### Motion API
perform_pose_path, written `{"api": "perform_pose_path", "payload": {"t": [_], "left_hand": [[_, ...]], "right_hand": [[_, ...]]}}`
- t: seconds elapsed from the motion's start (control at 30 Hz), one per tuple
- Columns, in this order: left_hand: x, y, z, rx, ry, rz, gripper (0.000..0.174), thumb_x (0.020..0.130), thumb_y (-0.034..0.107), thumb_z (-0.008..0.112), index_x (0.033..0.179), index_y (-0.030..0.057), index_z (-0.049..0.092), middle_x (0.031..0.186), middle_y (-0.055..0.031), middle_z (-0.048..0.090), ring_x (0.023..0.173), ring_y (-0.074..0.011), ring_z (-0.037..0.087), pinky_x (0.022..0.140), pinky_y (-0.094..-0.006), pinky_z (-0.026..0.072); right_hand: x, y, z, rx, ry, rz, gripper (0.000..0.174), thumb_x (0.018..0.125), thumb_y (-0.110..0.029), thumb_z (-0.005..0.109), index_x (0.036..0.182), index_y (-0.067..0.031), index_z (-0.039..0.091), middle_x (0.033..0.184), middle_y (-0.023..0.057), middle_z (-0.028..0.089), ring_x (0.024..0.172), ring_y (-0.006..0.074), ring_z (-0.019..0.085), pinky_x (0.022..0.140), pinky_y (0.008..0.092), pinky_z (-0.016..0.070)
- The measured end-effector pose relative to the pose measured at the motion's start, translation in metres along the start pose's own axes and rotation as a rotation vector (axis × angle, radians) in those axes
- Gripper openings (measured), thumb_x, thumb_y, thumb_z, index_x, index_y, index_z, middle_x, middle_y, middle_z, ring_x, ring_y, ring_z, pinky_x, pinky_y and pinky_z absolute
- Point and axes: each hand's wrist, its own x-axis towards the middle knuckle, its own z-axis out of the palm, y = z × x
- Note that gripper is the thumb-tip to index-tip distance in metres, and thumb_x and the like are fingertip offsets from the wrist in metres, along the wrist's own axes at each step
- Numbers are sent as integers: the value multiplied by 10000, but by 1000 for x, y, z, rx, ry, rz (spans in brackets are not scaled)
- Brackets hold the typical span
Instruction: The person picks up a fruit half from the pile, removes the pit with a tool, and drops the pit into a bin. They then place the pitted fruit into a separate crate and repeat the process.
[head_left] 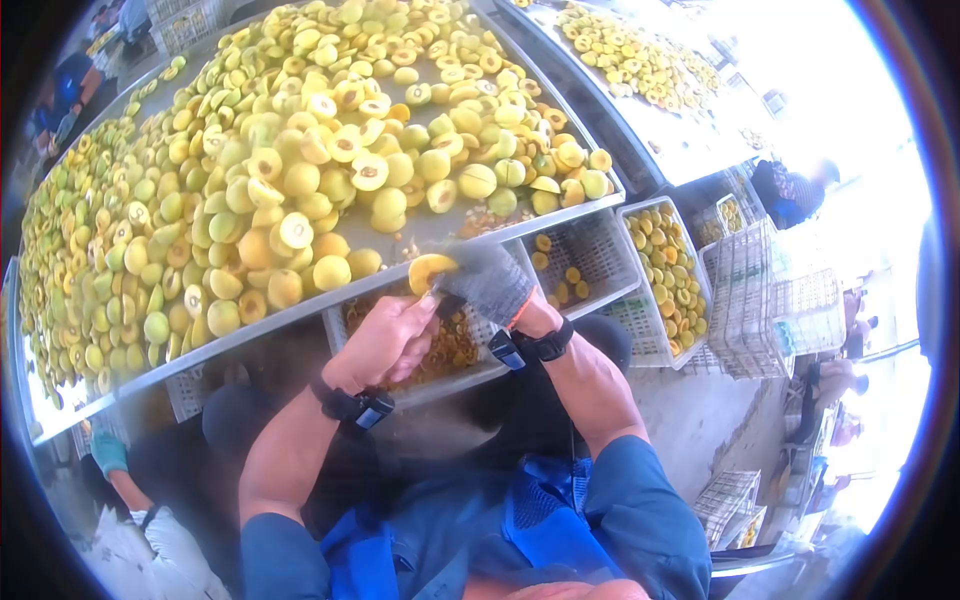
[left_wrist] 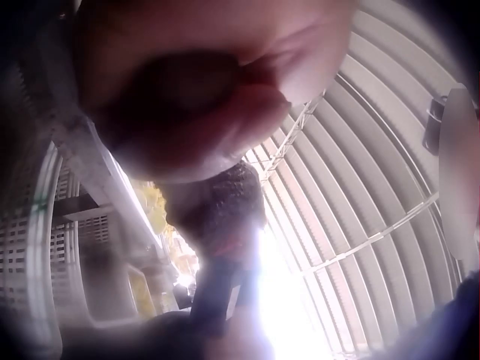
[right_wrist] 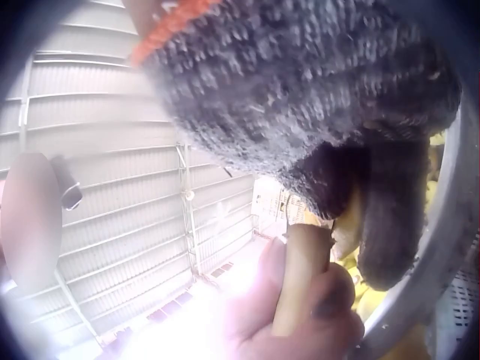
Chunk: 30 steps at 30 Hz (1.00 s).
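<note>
My bare left hand (head_left: pixel 385 335) is curled around a short tool with a pale, wood-coloured handle (right_wrist: pixel 300 274). A thin metal end of the tool shows at the fruit in the right wrist view. My right hand (head_left: pixel 497 283), in a dark grey knitted glove with an orange cuff, pinches a yellow stone-fruit half (head_left: pixel 430 272) against that tool end. Both hands meet just off the table's front edge, above a crate (head_left: pixel 460 378) of pits and scraps. In the left wrist view, the left palm and fingers (left_wrist: pixel 202 97) fill the top and hide the tool.
A metal table (head_left: pixel 455 222) with a raised rim bears a heap of halved yellow fruit (head_left: pixel 300 180). To the right stand a grey crate (head_left: pixel 590 240) with a few halves, a fuller white crate (head_left: pixel 690 290) and stacked crates (head_left: pixel 770 300). A green-gloved person (head_left: pixel 110 455) is at left.
</note>
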Motion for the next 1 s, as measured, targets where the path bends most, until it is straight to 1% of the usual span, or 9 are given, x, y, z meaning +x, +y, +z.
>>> {"api": "perform_pose_path", "payload": {"t": [0.17,0.27,0.37,0.47,0.57,0.6,0.8,0.9,1.0], "left_hand": [[-1,1,-7,-213,-121,-66,447,1082,452,504,930,34,553,595,36,405,404,-48,337,350,-214,282],[3,-4,-24,-379,-352,-115,459,1067,501,512,958,56,549,596,53,397,402,-33,319,342,-195,261],[0,-13,-29,-502,-453,-101,435,1084,470,487,953,63,570,609,60,405,406,-15,289,333,-185,232],[12,-12,-42,-206,-475,-167,410,1069,404,518,925,38,634,592,-17,517,427,-127,489,373,-271,395],[29,-40,-40,1366,1,306,398,1027,367,556,912,13,694,681,-154,669,649,-298,700,580,-409,561],[16,-30,-30,1624,49,126,392,993,374,577,939,13,721,821,-213,728,897,-380,730,802,-489,571],[8,-37,-14,1546,180,65,439,1008,427,557,947,21,712,884,-204,743,886,-373,734,791,-483,574],[11,-40,-8,1552,154,82,446,1008,440,557,982,19,701,872,-212,740,881,-367,736,791,-478,575],[12,-43,-5,1563,200,209,421,1004,424,566,1010,22,692,855,-203,741,853,-365,738,778,-478,577]], "right_hand": [[-1,-7,-7,-203,-25,-38,417,901,-36,745,1310,-13,668,1080,91,757,944,148,705,852,295,565],[-1,4,-12,467,-113,137,432,902,-12,748,1315,41,632,1117,114,732,961,198,723,791,323,632],[1,15,-13,546,-172,157,453,866,-22,747,1298,60,639,1113,121,734,916,208,735,757,333,641],[-1,17,-30,438,-70,278,424,890,-55,730,1287,67,642,1084,127,736,873,211,740,669,298,627],[-3,22,-47,-111,-25,303,368,899,-84,732,1244,33,685,1015,135,743,859,199,742,645,297,614],[-6,36,-60,-528,-2,76,325,869,-181,748,1157,-31,741,1016,181,751,875,301,734,766,391,581],[-38,39,-123,-1059,151,199,360,871,-236,768,1178,-50,743,1064,146,751,1001,305,730,882,408,567],[-36,45,-130,-1230,529,133,388,870,-264,757,1207,-71,731,1135,136,730,1076,340,694,935,418,542],[-1,29,-103,-943,445,1,406,893,-259,703,1277,-127,691,1204,144,687,1096,355,666,937,443,526]]}}
